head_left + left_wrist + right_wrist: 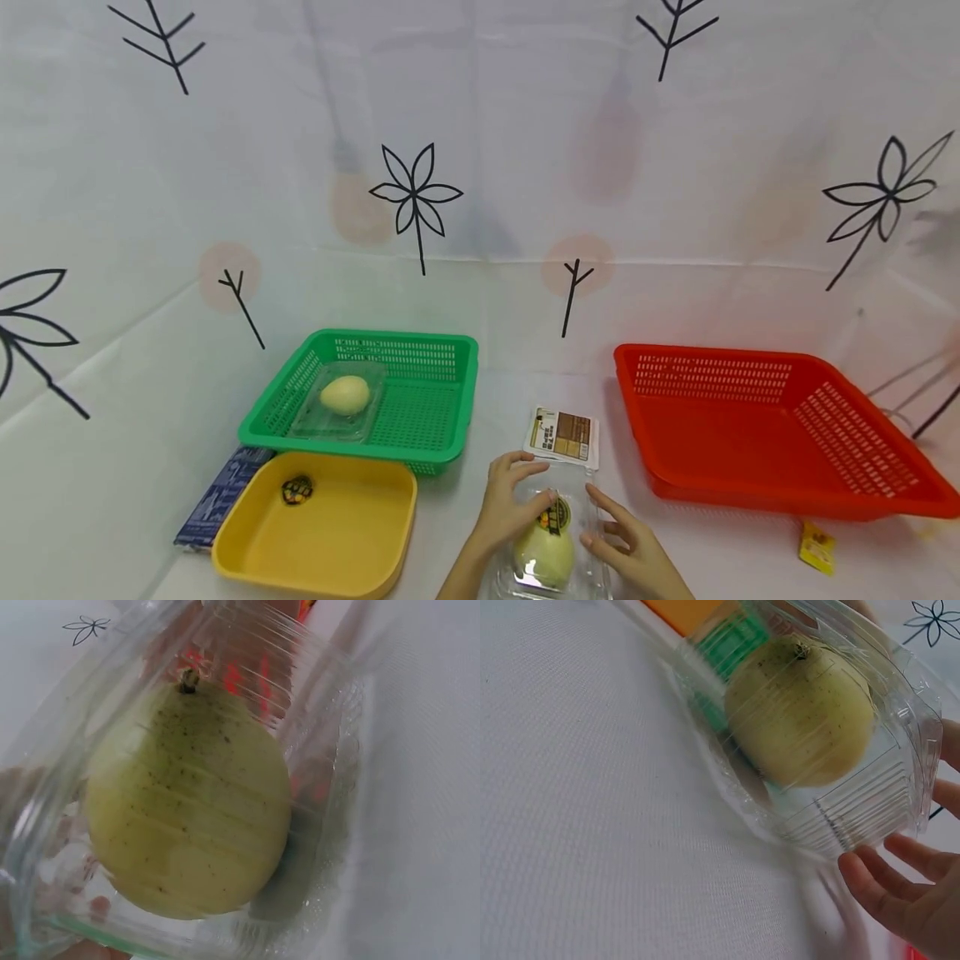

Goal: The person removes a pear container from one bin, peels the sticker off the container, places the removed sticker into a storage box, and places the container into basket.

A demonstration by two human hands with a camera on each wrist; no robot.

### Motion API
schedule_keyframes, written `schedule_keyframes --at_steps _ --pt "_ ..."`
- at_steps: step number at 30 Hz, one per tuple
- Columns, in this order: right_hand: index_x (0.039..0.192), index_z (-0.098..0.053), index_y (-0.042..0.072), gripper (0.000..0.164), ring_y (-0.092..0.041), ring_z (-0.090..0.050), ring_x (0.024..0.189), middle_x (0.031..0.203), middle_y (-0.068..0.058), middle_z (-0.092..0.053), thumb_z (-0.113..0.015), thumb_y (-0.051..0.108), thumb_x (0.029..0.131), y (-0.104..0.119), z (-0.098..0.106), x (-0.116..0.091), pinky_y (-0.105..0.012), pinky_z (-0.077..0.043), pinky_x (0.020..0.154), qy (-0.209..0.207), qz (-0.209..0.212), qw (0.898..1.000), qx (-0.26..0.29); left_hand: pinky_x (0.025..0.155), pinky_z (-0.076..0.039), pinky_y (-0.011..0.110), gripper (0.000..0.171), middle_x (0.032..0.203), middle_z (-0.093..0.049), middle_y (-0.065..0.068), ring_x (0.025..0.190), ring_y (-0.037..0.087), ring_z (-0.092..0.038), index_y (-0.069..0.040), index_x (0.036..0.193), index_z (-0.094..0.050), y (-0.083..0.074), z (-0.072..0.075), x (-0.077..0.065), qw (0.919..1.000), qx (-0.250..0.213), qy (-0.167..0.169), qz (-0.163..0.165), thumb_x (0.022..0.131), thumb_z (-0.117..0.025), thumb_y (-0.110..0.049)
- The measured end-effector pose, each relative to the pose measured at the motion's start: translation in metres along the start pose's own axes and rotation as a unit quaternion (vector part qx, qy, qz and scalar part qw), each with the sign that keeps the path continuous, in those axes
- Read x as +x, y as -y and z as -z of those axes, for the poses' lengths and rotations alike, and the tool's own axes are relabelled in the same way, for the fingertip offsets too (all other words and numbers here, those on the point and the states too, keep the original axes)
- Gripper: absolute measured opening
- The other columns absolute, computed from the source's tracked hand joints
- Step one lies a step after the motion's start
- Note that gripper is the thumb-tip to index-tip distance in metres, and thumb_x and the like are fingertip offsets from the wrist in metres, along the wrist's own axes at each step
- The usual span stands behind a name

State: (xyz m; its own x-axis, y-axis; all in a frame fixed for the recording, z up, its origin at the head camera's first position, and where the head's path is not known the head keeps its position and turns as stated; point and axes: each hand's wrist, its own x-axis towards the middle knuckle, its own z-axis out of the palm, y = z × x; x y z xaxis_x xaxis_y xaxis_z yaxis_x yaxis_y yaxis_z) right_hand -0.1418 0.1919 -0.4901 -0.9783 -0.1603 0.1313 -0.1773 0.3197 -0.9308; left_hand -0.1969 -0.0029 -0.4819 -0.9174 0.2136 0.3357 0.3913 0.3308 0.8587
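A clear plastic clamshell box point(594, 577) with a yellow-green pear point(543, 560) inside lies on the white cloth in front of me. On its lid sits a round black sticker point(555, 515), with my left thumb right at it. My left hand point(504, 502) reaches over the box from the left, fingers loosely bent toward the far end. Along the opposite side, my right hand point(633, 552) has its fingers spread, and in the right wrist view the fingertips point(853, 864) are right at the box's rim. The left wrist view shows the pear point(187, 802) through the clear wall.
At the back left, a green basket point(471, 375) holds another clear box with a pear point(345, 395). A yellow tray point(337, 542) contains a black sticker point(297, 490). Behind the box lies a printed packet point(566, 437); a red basket point(712, 442), small yellow packet point(817, 547) and blue packet point(223, 500) stand around.
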Motion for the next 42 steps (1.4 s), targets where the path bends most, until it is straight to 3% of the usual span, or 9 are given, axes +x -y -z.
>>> schedule_keyframes --at_steps 9,13,18,24,27,30,33,42 --pt "0.137 -0.041 -0.005 0.060 -0.049 -0.053 0.106 0.139 -0.031 -0.039 -0.067 0.008 0.085 -0.0025 -0.0001 -0.0002 -0.060 -0.048 0.080 0.001 0.003 1.000 0.008 0.093 -0.036 0.045 0.029 0.113 -0.053 0.011 0.111 0.027 -0.040 -0.008 0.103 -0.073 0.0014 -0.0053 -0.0012 0.9969 0.058 -0.034 -0.041 0.078 -0.071 -0.020" --pt "0.135 -0.044 -0.005 0.059 -0.046 -0.053 0.110 0.138 -0.027 -0.043 -0.069 0.007 0.082 -0.0045 -0.0012 -0.0013 -0.058 -0.049 0.081 -0.011 0.015 1.000 -0.001 0.091 -0.036 0.043 0.025 0.111 -0.054 0.009 0.109 0.024 -0.040 -0.010 0.101 -0.074 0.0021 -0.0065 -0.0024 0.9938 0.082 -0.045 -0.060 0.078 -0.071 -0.022" --pt "0.135 -0.046 -0.002 0.059 -0.031 -0.051 0.116 0.138 -0.023 -0.045 -0.069 0.009 0.082 -0.0042 -0.0020 -0.0022 -0.054 -0.048 0.085 -0.018 0.012 1.000 -0.010 0.091 -0.037 0.044 0.019 0.112 -0.053 0.007 0.109 0.022 -0.039 -0.014 0.092 -0.076 0.0034 -0.0072 -0.0039 0.9920 0.101 -0.042 -0.064 0.076 -0.073 -0.024" --pt "0.136 -0.045 -0.001 0.059 -0.039 -0.046 0.119 0.141 -0.025 -0.041 -0.068 0.008 0.083 -0.0057 -0.0021 -0.0032 -0.060 -0.045 0.087 -0.011 0.000 1.000 0.009 0.091 -0.036 0.044 0.013 0.114 -0.053 0.007 0.109 0.021 -0.039 -0.016 0.082 -0.076 0.0032 -0.0076 -0.0051 0.9928 0.098 -0.034 -0.060 0.073 -0.076 -0.025" --pt "0.136 -0.046 0.001 0.058 -0.024 -0.048 0.120 0.141 -0.021 -0.042 -0.068 0.008 0.083 -0.0074 -0.0025 -0.0037 -0.058 -0.045 0.088 -0.016 0.001 1.000 0.010 0.092 -0.036 0.045 0.011 0.114 -0.052 0.007 0.110 0.022 -0.038 -0.017 0.080 -0.076 0.0032 -0.0075 -0.0054 0.9931 0.097 -0.033 -0.058 0.073 -0.077 -0.025" --pt "0.136 -0.048 0.004 0.057 -0.005 -0.047 0.118 0.141 -0.014 -0.046 -0.069 0.009 0.083 -0.0087 -0.0031 -0.0042 -0.044 -0.048 0.088 -0.023 0.008 1.000 0.004 0.092 -0.036 0.046 0.009 0.114 -0.053 0.007 0.110 0.022 -0.038 -0.018 0.078 -0.076 0.0025 -0.0069 -0.0060 0.9931 0.098 -0.032 -0.057 0.072 -0.078 -0.024" --pt "0.135 -0.049 0.005 0.056 0.005 -0.045 0.116 0.140 -0.009 -0.048 -0.069 0.010 0.083 -0.0091 -0.0038 -0.0046 -0.031 -0.046 0.086 -0.029 0.009 1.000 -0.001 0.092 -0.036 0.046 0.007 0.114 -0.053 0.007 0.110 0.023 -0.038 -0.019 0.077 -0.076 0.0015 -0.0062 -0.0067 0.9933 0.097 -0.028 -0.056 0.071 -0.078 -0.024" --pt "0.136 -0.048 0.005 0.059 0.009 -0.042 0.114 0.142 -0.015 -0.044 -0.070 0.013 0.082 -0.0066 -0.0047 -0.0037 -0.038 -0.045 0.091 -0.023 -0.024 0.999 0.003 0.087 -0.037 0.044 0.006 0.112 -0.052 0.006 0.109 0.024 -0.039 -0.018 0.072 -0.073 0.0000 -0.0070 -0.0038 0.9923 0.115 -0.024 -0.038 0.071 -0.077 -0.022"
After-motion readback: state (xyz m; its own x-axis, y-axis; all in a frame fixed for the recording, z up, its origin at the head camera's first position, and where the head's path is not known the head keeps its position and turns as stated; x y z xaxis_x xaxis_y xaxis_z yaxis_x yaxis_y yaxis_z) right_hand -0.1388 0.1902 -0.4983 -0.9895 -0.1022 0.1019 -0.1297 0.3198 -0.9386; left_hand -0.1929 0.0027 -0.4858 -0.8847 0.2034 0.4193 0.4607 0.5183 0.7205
